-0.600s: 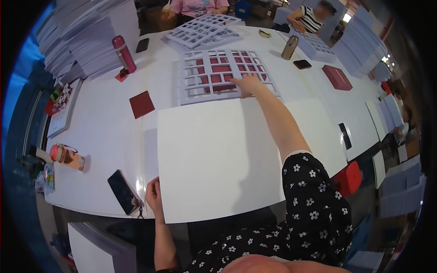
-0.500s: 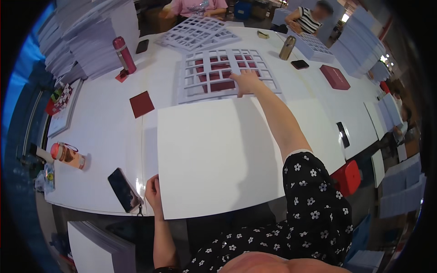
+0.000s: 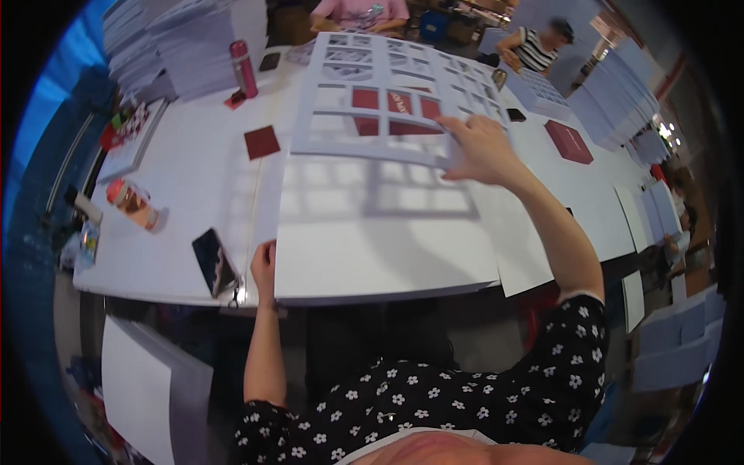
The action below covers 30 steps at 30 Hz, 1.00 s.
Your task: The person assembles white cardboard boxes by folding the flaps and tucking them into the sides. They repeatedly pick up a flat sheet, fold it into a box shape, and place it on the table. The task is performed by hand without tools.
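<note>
My right hand (image 3: pixel 487 151) grips the near right part of a white grid frame (image 3: pixel 305 120), a flat board cut with many rectangular openings. The frame is tilted, and its near edge hangs over a large white board (image 3: pixel 372 263), casting a lattice shadow on it. Through the openings show dark red pieces (image 3: pixel 364 98), one with pale lettering. My left hand (image 3: pixel 264 267) rests at the left side of the white board, fingers curled; whatever is inside them is hidden.
Left of the board lie a dark red square card (image 3: pixel 262 142), a phone (image 3: pixel 213 260) and an orange-capped bottle (image 3: pixel 132 204). A pink thermos (image 3: pixel 242 70) stands farther back by tall white stacks (image 3: pixel 194 50). A red box (image 3: pixel 568 142) is at right. Two people sit across the table.
My right hand has taken hold of the grid frame, lifted it and drawn it nearer, over the white board. My left hand stays curled beside the board. The view has shifted.
</note>
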{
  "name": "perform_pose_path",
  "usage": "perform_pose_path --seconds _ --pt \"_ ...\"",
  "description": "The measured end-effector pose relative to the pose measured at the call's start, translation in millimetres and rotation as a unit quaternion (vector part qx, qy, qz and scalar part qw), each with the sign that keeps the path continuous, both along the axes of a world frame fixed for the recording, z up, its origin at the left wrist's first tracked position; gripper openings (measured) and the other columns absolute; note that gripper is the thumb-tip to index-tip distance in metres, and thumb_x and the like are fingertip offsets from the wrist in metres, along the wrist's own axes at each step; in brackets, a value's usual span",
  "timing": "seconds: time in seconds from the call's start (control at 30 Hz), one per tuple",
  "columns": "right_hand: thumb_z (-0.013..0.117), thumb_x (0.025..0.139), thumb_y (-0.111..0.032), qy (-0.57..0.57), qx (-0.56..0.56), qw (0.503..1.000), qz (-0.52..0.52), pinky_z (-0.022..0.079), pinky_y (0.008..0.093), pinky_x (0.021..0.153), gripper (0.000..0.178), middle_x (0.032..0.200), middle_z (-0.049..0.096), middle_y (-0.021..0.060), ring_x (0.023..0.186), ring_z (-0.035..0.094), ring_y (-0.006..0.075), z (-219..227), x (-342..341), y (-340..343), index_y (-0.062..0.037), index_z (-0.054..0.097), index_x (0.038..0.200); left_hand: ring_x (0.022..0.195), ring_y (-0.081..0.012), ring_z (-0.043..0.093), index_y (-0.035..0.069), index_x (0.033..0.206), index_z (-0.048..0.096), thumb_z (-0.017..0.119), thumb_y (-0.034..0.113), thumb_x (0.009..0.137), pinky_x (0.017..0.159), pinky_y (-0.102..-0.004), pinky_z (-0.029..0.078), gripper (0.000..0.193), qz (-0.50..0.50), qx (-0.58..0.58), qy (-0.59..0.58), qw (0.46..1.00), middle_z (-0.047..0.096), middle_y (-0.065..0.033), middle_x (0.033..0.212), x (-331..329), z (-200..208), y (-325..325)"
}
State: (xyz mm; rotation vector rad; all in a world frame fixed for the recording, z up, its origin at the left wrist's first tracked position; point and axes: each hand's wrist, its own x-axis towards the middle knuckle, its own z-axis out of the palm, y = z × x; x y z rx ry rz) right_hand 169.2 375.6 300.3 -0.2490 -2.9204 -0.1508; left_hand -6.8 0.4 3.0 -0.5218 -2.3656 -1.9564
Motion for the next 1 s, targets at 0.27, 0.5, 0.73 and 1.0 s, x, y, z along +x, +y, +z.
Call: perform_pose_path --seconds 0.27,0.5,0.73,1.0 --pt "0.083 0.061 -0.049 -0.100 -0.001 0.988 0.116 0.037 0.0458 0.097 0.085 0.100 0.056 0.0177 0.102 0.052 0.0357 -12.9 108.9 -95.4 -0.0143 0.055 0.133 0.075 -0.0116 0.059 -0.003 0.103 0.067 0.056 0.011 0.098 0.069 -0.0267 0.048 0.018 -0.008 0.006 0.010 1.000 0.068 -0.0088 0.086 6.6 3.6 0.5" --pt "0.076 0.068 -0.062 -0.122 0.025 0.981 0.148 0.034 0.0471 0.103 0.086 0.103 0.061 0.0208 0.109 0.053 0.0366 -41.9 77.2 -100.9 -0.0077 0.056 0.132 0.080 -0.0136 0.060 -0.003 0.104 0.066 0.060 0.011 0.094 0.073 -0.0277 0.049 0.018 -0.035 0.108 -0.017 0.993 0.067 -0.0085 0.088 12.9 1.2 -0.6" --pt "0.082 0.066 -0.051 -0.092 -0.020 0.988 0.118 0.034 0.0484 0.104 0.085 0.111 0.060 0.0179 0.118 0.050 0.0369 -69.2 82.7 -106.2 -0.0091 0.053 0.134 0.079 -0.0159 0.061 -0.003 0.103 0.066 0.060 0.013 0.094 0.073 -0.0294 0.049 0.019 -0.006 0.017 0.031 0.999 0.068 -0.0110 0.087 9.1 4.6 -1.9" --pt "0.085 0.063 -0.049 -0.025 -0.047 0.993 0.106 0.034 0.0502 0.105 0.093 0.116 0.058 0.0172 0.123 0.048 0.0380 -89.7 106.8 -110.7 -0.0061 0.048 0.137 0.078 -0.0164 0.061 -0.003 0.104 0.066 0.058 0.010 0.095 0.072 -0.0304 0.050 0.018 -0.002 -0.027 0.019 0.999 0.068 -0.0121 0.088 11.5 6.0 -1.1"
